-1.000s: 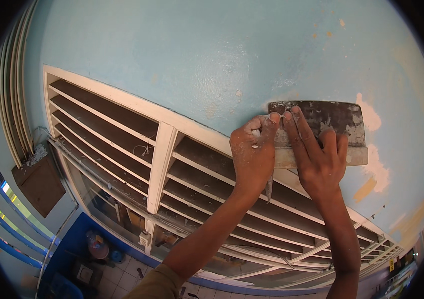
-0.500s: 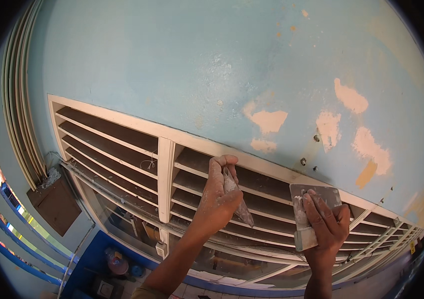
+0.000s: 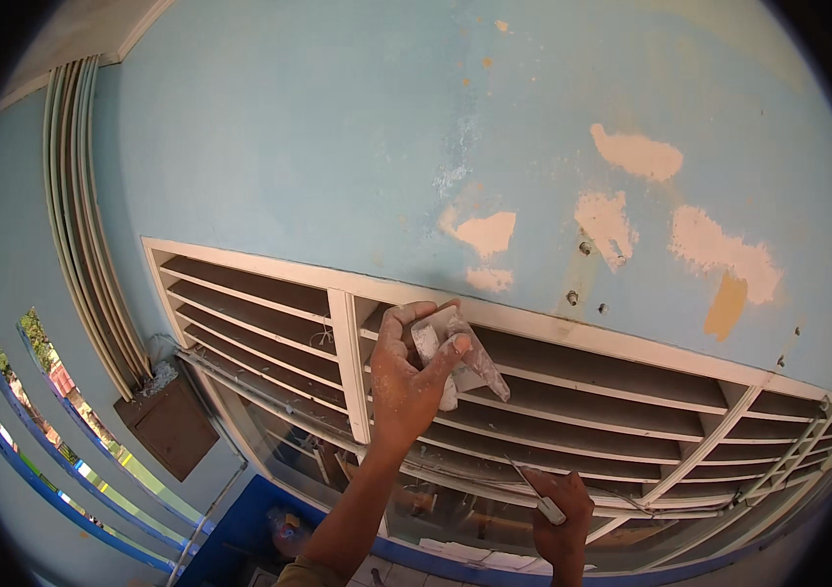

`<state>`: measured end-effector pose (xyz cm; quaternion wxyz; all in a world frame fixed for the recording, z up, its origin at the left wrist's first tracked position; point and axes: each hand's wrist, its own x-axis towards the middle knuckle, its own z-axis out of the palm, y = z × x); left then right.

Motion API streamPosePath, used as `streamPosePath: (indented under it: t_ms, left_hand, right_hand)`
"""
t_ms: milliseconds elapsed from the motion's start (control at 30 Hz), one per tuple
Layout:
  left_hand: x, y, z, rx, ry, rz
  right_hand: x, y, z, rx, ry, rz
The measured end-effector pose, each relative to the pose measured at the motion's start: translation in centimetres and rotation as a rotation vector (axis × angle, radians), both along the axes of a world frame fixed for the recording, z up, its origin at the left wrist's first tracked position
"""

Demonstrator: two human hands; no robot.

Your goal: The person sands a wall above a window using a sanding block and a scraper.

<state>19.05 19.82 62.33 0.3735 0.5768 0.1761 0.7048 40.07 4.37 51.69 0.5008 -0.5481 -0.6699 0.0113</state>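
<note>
Scraper gripped in right hand; left hand, higher up, clutches some putty-smeared tool (slatted louvres behind it, btw).

A patchy blue wall meets white-framed louvres above a seemingly tiled floor.

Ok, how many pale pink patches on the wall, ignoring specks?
5: a top patch, a middle patch below it, a right patch; further left, a larger patch above a smaller patch.

right grip lower now, tool edge-on; pale piece showing in left grip
</note>
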Motion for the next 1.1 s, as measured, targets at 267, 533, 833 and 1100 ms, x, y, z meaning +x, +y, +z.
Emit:
streamPosePath:
  t_ms: [267, 533, 833, 1100]
  left_hand:
    - [3.0, 1.1, 4.0, 0.229, -0.038, 0.465]
    - [8.8, 7.4, 4.5, 0.684, 0.367, 1.176]
    - [9.7, 7.7, 2.7, 0.629, 0.502, 1.068]
    - [10.3, 7.4, 3.5, 0.61, 0.506, 1.052]
  right_hand:
    - [1.2, 0.0, -2.7, -0.033, 0.088, 0.044]
    - [0.5, -0.4, -3.7, -0.123, 0.183, 0.115]
    - [2.1, 1.5, -4.8, -0.113, 0.318, 0.13]
    - [2.1, 1.7, -4.3, -0.101, 0.293, 0.202]
